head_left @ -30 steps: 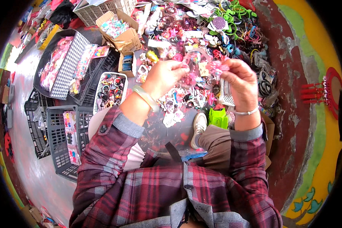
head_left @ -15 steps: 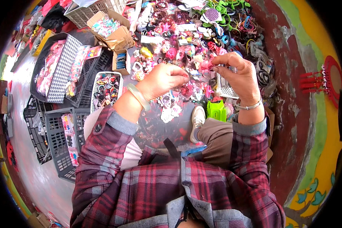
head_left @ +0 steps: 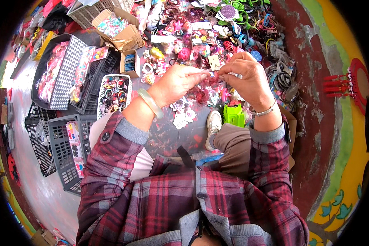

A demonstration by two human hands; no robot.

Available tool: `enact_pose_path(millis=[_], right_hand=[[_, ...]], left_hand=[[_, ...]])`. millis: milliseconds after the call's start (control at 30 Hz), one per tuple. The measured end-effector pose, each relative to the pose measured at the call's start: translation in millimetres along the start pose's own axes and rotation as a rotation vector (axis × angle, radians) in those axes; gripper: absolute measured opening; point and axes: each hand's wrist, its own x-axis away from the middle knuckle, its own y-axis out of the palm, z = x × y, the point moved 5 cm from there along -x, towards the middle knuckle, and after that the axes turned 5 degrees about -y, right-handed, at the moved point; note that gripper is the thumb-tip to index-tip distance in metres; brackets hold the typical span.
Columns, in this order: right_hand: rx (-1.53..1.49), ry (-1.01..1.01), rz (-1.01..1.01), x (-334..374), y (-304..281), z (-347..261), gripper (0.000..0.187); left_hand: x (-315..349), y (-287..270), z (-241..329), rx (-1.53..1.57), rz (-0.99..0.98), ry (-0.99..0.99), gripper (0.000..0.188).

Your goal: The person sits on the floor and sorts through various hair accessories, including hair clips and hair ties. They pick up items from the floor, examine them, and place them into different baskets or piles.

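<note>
My left hand [head_left: 174, 85], with a pale bangle at the wrist, is closed in a pinch, thumb against fingers. Close by on the right, my right hand [head_left: 248, 82], wearing a silver bracelet, also pinches. Their fingertips almost meet above a heap of hair accessories [head_left: 184, 54]. Something small and pinkish shows between them, too small to name against the colourful heap. Under the hands lie white flower-shaped pieces [head_left: 183, 119] and a bright green plastic box [head_left: 233, 116].
At left are a white basket of hair ties [head_left: 129, 92], a small carton [head_left: 130, 63], a carton of packets [head_left: 129, 39], a grey crate [head_left: 65, 160] and a houndstooth-patterned box [head_left: 61, 82]. Green headbands [head_left: 244, 16] lie far right. A dark red painted band [head_left: 305, 123] borders the right.
My right hand has come left and slightly down, bringing its fingertips close to the left ones. My left hand has shifted slightly right and up, still pinching.
</note>
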Motion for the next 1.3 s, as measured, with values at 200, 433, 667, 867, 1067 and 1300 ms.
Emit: enact_pose_path(millis=[200, 433, 667, 867, 1067, 1300], right_hand=[[0.099, -0.139, -0.066, -1.9, 1.0, -6.0, 0.009], [0.087, -0.107, -0.140, 5.3, 9.1, -0.7, 0.011], [0.114, -0.161, 0.164, -5.7, -3.9, -5.3, 0.020], [-0.898, 0.741, 0.270, 15.1, 30.1, 41.7, 0.029], [-1.194, 0.757, 0.101, 17.4, 76.2, 34.2, 0.016], [-1.205, 0.774, 0.207, 14.7, 75.5, 34.6, 0.007]], left_hand=[[-1.6, 1.5, -1.9, 0.066, 0.097, 0.059, 0.026], [-0.7, 10.1, -1.8, 0.059, 0.009, -0.022, 0.027], [-1.5, -4.0, -11.2, 0.134, 0.116, -0.027, 0.028], [1.1, -13.8, -12.5, 0.760, 0.240, -0.174, 0.026], [3.1, -9.6, -10.4, 0.790, 0.220, -0.173, 0.024], [4.2, -5.2, -1.8, 0.736, 0.195, -0.203, 0.029]])
